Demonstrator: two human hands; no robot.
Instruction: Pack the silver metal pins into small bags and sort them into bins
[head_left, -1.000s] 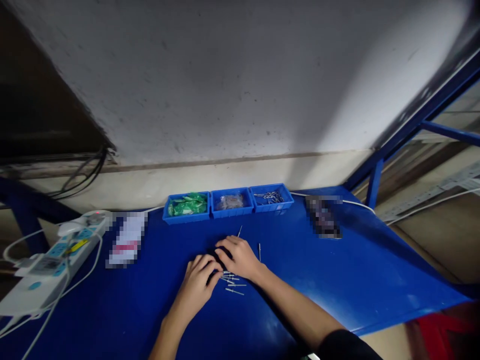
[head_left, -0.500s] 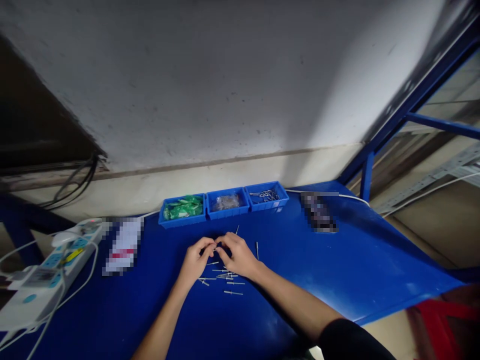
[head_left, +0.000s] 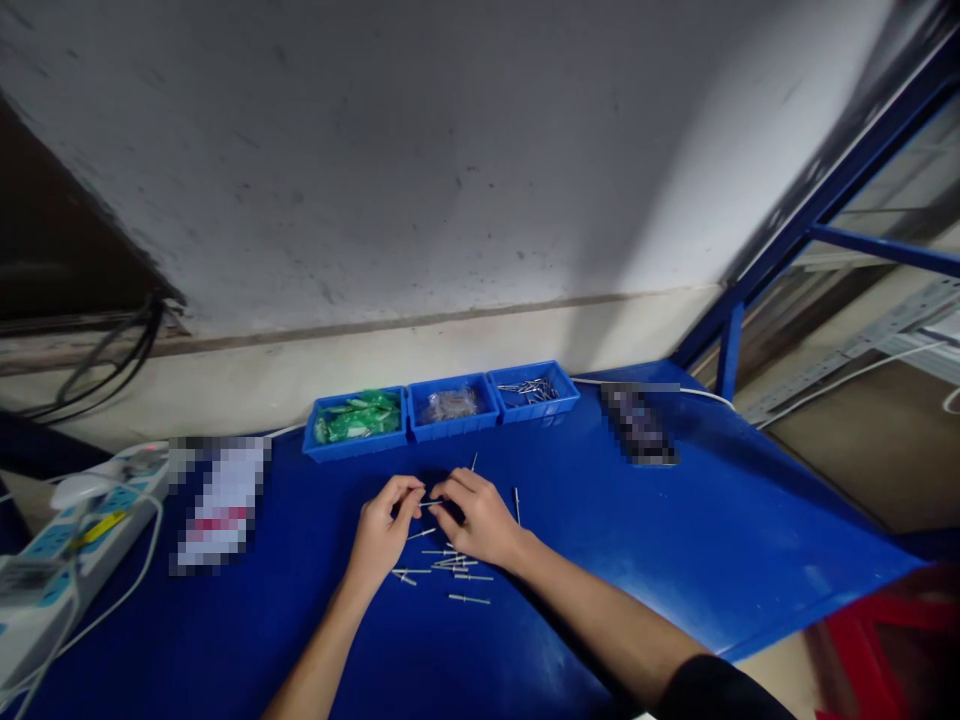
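Note:
My left hand [head_left: 384, 522] is pinched, thumb against fingertips, at one end of a thin metal blind rivet [head_left: 430, 503]. My right hand [head_left: 478, 517] is closed with its fingertips at the rivet's other end, so the rivet spans the small gap between both hands. Below them, several loose blind rivets [head_left: 469, 599] lie scattered on the blue table [head_left: 360, 650]. Another rivet [head_left: 517, 505] lies to the right of my right hand, and one more [head_left: 474, 462] pokes out just beyond its knuckles.
Three joined blue bins stand along the back: one with green packets [head_left: 364, 415], one with clear bagged parts [head_left: 451, 404], one with loose rivets [head_left: 531, 388]. A phone-like dark item [head_left: 640, 425] lies right. At left are a pixelated white packet [head_left: 221, 500] and a power strip [head_left: 82, 530] with cables.
My hands have drawn slightly apart, and the rivet between them now shows. The view has shifted a little; the loose rivets stay on the table.

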